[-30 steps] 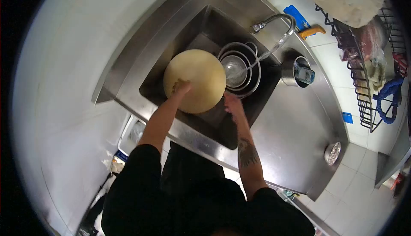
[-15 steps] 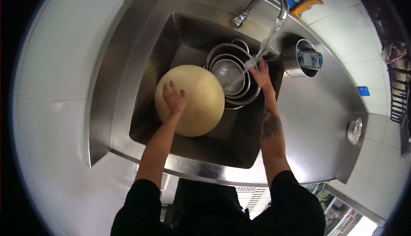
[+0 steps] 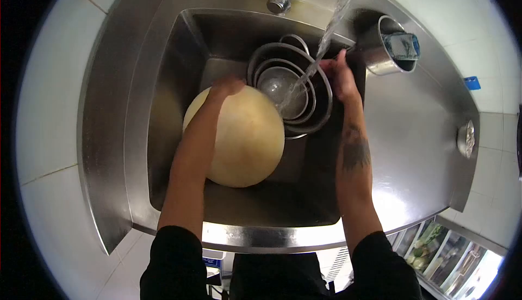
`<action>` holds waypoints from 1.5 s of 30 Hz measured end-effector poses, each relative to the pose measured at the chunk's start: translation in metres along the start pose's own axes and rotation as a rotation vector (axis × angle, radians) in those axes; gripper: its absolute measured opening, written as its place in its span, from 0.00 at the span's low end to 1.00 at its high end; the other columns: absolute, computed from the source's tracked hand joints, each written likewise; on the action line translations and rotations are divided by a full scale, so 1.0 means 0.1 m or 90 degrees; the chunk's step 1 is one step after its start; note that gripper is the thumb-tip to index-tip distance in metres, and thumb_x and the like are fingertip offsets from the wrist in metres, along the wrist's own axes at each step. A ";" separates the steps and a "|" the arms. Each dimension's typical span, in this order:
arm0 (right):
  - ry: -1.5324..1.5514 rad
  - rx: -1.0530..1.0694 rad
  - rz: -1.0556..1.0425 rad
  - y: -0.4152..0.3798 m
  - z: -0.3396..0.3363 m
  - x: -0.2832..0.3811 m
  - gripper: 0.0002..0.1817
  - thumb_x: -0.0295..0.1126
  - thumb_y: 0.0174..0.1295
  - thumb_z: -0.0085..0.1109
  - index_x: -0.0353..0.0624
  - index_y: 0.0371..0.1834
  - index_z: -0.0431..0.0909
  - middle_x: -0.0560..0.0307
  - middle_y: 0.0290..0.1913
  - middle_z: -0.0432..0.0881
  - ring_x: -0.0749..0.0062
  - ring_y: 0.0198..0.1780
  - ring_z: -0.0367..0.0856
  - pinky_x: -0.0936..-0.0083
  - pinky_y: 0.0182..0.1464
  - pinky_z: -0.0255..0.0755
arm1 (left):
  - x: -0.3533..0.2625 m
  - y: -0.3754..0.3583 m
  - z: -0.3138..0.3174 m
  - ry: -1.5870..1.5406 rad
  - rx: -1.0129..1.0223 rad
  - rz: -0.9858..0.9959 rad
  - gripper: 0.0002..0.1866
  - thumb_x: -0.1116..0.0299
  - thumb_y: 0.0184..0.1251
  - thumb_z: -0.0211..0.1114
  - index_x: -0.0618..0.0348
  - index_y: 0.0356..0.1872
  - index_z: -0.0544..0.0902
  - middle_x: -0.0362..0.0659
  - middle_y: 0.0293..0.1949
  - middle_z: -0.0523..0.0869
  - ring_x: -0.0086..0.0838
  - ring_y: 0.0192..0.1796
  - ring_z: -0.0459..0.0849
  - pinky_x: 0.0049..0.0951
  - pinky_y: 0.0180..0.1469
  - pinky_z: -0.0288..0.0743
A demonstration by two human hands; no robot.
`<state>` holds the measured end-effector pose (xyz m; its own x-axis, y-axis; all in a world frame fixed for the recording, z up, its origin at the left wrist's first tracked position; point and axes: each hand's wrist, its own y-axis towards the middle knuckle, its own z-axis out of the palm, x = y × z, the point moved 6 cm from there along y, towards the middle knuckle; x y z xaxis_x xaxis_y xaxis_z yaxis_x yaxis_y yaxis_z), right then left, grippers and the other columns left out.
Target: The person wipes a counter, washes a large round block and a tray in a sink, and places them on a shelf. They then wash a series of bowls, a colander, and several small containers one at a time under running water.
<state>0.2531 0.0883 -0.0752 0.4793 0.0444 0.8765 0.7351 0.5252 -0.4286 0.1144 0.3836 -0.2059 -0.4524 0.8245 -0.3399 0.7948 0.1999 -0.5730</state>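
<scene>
In the sink (image 3: pixel 272 207) lies a large cream-coloured dome (image 3: pixel 244 142), which looks like an upturned bowl. My left hand (image 3: pixel 227 86) is at its far edge, the forearm crossing over its left side; its fingers are smeared and partly hidden. To the right stand several round metal pots nested together, the outermost pot (image 3: pixel 324 101) having a loop handle at the back. My right hand (image 3: pixel 342 79) grips this pot's right rim, thumb pointing up. Running water (image 3: pixel 329 33) falls into the innermost pot (image 3: pixel 274 82), which holds some water.
The tap base (image 3: pixel 279 3) sits behind the sink. On the steel counter (image 3: pixel 408 137) to the right, a tilted metal pot (image 3: pixel 375 52) holds a clear, blue-edged object (image 3: pixel 401 46). A small dish (image 3: pixel 465 139) stands farther right, near a blue piece (image 3: pixel 472 83) at the wall.
My left hand has slid from the dome's upper left face to its far edge. My right hand has shifted to the pot's outer right side. The camera view has moved closer.
</scene>
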 end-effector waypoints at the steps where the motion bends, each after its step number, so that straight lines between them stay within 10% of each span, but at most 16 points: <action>1: -0.094 -0.179 -0.022 0.34 -0.39 -0.14 0.40 0.65 0.67 0.34 0.35 0.38 0.81 0.50 0.38 0.84 0.60 0.42 0.79 0.66 0.53 0.69 | -0.02 -0.06 -0.05 -0.017 -0.006 0.001 0.27 0.49 0.66 0.46 0.54 0.57 0.78 0.54 0.62 0.73 0.50 0.65 0.70 0.44 0.66 0.61; 4: -0.410 -0.225 0.035 1.05 -0.63 -0.53 0.33 0.58 0.66 0.42 0.37 0.43 0.83 0.47 0.43 0.84 0.58 0.42 0.79 0.64 0.50 0.69 | -0.04 0.18 0.12 0.147 0.109 0.148 0.25 0.51 0.66 0.47 0.55 0.55 0.79 0.55 0.60 0.75 0.51 0.63 0.72 0.45 0.65 0.63; 10: -0.415 -0.229 0.085 0.92 -0.70 -0.82 0.25 0.50 0.63 0.48 0.37 0.43 0.83 0.52 0.41 0.83 0.63 0.40 0.78 0.68 0.47 0.69 | -0.03 0.19 -0.08 0.279 0.076 0.292 0.20 0.59 0.67 0.48 0.62 0.48 0.81 0.58 0.52 0.80 0.53 0.53 0.79 0.47 0.56 0.71; 17: -0.166 -0.375 -0.051 0.16 -0.66 -0.40 0.18 0.40 0.60 0.56 0.37 0.42 0.83 0.57 0.38 0.83 0.70 0.38 0.77 0.73 0.44 0.69 | 0.19 -0.15 -0.05 -0.219 -0.149 -0.057 0.18 0.61 0.67 0.51 0.64 0.45 0.82 0.59 0.52 0.79 0.50 0.58 0.76 0.48 0.62 0.65; 21: -0.191 -0.395 -0.264 -0.69 0.52 0.67 0.13 0.32 0.60 0.52 0.34 0.42 0.80 0.51 0.39 0.83 0.68 0.40 0.79 0.74 0.39 0.73 | -0.34 -1.06 0.17 -0.034 -0.655 0.007 0.26 0.58 0.70 0.46 0.67 0.62 0.69 0.61 0.69 0.58 0.49 0.74 0.52 0.53 0.73 0.41; 24: 0.100 -0.136 -0.180 -0.66 0.87 1.02 0.11 0.27 0.64 0.47 0.32 0.41 0.77 0.49 0.36 0.82 0.64 0.37 0.82 0.74 0.35 0.76 | -0.73 -1.41 0.64 -0.097 -0.590 0.001 0.30 0.57 0.70 0.45 0.65 0.68 0.59 0.62 0.72 0.49 0.52 0.76 0.40 0.57 0.73 0.36; 29: 0.004 0.068 0.033 -0.75 1.45 1.40 0.15 0.29 0.65 0.43 0.30 0.45 0.75 0.44 0.44 0.81 0.56 0.45 0.81 0.66 0.48 0.76 | -1.15 -1.46 0.48 -0.261 -0.528 0.042 0.31 0.63 0.67 0.52 0.64 0.69 0.57 0.63 0.71 0.49 0.56 0.74 0.44 0.58 0.72 0.38; 32: -0.135 0.216 0.094 -1.00 1.72 1.32 0.19 0.30 0.65 0.44 0.29 0.53 0.73 0.40 0.55 0.78 0.54 0.58 0.77 0.62 0.60 0.70 | -1.44 -1.32 -0.05 -0.531 -0.338 0.154 0.21 0.66 0.63 0.55 0.65 0.54 0.73 0.61 0.54 0.77 0.53 0.58 0.75 0.47 0.60 0.67; 33: -0.134 0.223 0.138 -1.06 1.75 1.27 0.20 0.31 0.64 0.45 0.29 0.55 0.72 0.41 0.56 0.77 0.55 0.59 0.76 0.62 0.60 0.70 | -1.50 -1.01 0.01 -0.517 -0.467 0.187 0.17 0.65 0.61 0.56 0.63 0.49 0.76 0.59 0.44 0.81 0.52 0.48 0.81 0.46 0.52 0.73; 34: -0.130 0.258 0.155 -1.02 1.71 1.18 0.21 0.34 0.65 0.46 0.30 0.55 0.72 0.41 0.56 0.77 0.55 0.60 0.75 0.63 0.60 0.70 | -1.57 -0.77 0.14 -0.552 -0.261 0.121 0.18 0.64 0.60 0.56 0.62 0.49 0.77 0.60 0.45 0.81 0.52 0.50 0.80 0.45 0.54 0.72; 35: -0.124 0.288 0.164 -0.94 1.66 1.04 0.22 0.36 0.65 0.47 0.30 0.56 0.72 0.41 0.57 0.77 0.55 0.60 0.75 0.63 0.60 0.70 | -1.57 -0.72 0.09 -0.457 -0.326 0.108 0.17 0.64 0.59 0.57 0.63 0.47 0.78 0.60 0.45 0.81 0.52 0.49 0.80 0.46 0.54 0.72; 39: -0.495 0.349 -0.186 -0.38 1.38 0.16 0.22 0.38 0.65 0.49 0.32 0.55 0.73 0.41 0.54 0.79 0.53 0.58 0.77 0.61 0.58 0.71 | -0.69 -0.81 -0.06 -0.353 -0.667 0.030 0.16 0.67 0.53 0.63 0.60 0.43 0.82 0.56 0.41 0.83 0.51 0.51 0.78 0.48 0.55 0.69; 41: -0.811 0.292 -0.163 -0.20 1.38 -0.48 0.31 0.48 0.60 0.58 0.33 0.57 0.72 0.41 0.54 0.78 0.52 0.57 0.76 0.62 0.59 0.70 | 0.08 -0.83 0.24 -0.259 -0.591 -0.091 0.15 0.65 0.55 0.59 0.62 0.41 0.79 0.52 0.47 0.79 0.47 0.55 0.73 0.46 0.56 0.65; 42: -0.850 0.126 0.071 -0.16 1.33 -0.76 0.37 0.53 0.55 0.64 0.33 0.59 0.71 0.41 0.54 0.78 0.51 0.57 0.76 0.62 0.59 0.69 | 0.35 -1.06 0.28 -0.068 -0.768 -0.191 0.19 0.64 0.55 0.59 0.63 0.47 0.76 0.49 0.49 0.78 0.44 0.58 0.70 0.46 0.56 0.63; 43: -0.834 0.124 0.072 -0.15 1.32 -0.93 0.37 0.53 0.55 0.64 0.33 0.59 0.71 0.41 0.54 0.78 0.51 0.57 0.76 0.62 0.59 0.69 | 0.60 -1.30 0.19 -0.213 -0.423 -0.275 0.24 0.63 0.60 0.56 0.62 0.57 0.72 0.50 0.57 0.74 0.44 0.65 0.65 0.46 0.61 0.62; 45: -0.603 0.174 0.097 -0.11 1.28 -1.43 0.46 0.59 0.49 0.66 0.34 0.62 0.68 0.40 0.56 0.77 0.51 0.58 0.76 0.61 0.60 0.68 | 0.91 -1.51 0.41 -0.089 -0.595 -0.333 0.28 0.63 0.65 0.51 0.64 0.64 0.65 0.52 0.65 0.68 0.45 0.69 0.62 0.47 0.67 0.57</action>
<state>0.1147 0.1847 -0.1680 -0.1083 0.7252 0.6800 0.5055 0.6292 -0.5905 -0.0636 0.4066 -0.1809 -0.8206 0.4640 -0.3336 0.4572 0.8833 0.1040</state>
